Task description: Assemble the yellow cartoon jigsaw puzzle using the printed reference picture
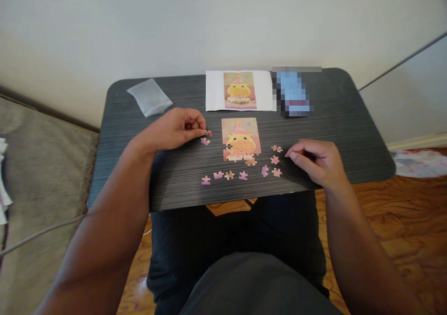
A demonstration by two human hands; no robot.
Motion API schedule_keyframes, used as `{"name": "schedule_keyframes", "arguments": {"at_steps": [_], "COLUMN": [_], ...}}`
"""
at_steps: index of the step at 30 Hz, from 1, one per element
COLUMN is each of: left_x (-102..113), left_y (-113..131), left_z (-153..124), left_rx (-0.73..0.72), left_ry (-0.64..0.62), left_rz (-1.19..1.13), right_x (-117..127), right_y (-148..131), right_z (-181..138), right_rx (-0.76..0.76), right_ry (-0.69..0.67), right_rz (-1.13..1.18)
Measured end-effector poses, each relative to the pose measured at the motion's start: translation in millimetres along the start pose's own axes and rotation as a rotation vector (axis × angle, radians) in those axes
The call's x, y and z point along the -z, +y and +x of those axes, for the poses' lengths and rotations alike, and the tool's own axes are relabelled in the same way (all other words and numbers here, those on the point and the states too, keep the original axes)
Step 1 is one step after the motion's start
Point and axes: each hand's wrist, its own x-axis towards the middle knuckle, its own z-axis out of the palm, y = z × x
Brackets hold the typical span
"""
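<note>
My left hand is closed in a pinch on a small puzzle piece, left of the partly joined jigsaw puzzle. Just below those fingertips lies a pink puzzle piece. The joined part shows a yellow figure in a pink party hat, with a ragged lower edge. My right hand rests on the table at the right, thumb and forefinger together; whether anything is between them is hidden. Nearest to it are a tan piece and a pink piece. Several more loose pieces lie along the front.
A printed reference picture on white paper lies behind the puzzle. To its right is a blurred phone-like object; a clear plastic bag lies at the back left. The dark table has rounded corners and stands against a wall.
</note>
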Motion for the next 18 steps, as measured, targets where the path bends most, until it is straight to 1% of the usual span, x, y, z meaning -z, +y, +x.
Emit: {"name": "schedule_keyframes", "arguments": {"at_steps": [4,7,10,13,18], "left_x": [-5.4,-14.5,-25.8,-34.1,-35.5], "left_y": [9.7,20.6,29.2,35.3,40.2], "left_z": [-0.9,-2.6,-2.9,-1.7,-0.9], "left_rx": [-0.069,-0.117,-0.117,-0.109,-0.083], "left_ry": [-0.004,-0.005,0.012,-0.004,0.018], "left_rz": [-0.17,-0.269,-0.331,-0.369,-0.417], "right_x": [-0.1,-0.4,-0.9,-1.3,-1.3], "right_y": [0.5,0.3,0.1,0.2,0.1], "right_z": [0.6,0.9,1.5,2.1,2.4], "right_rx": [-0.004,-0.006,-0.013,-0.013,-0.016], "right_ry": [0.002,0.012,0.016,0.021,0.022], "right_rz": [0.025,0.028,0.025,0.038,0.04]}}
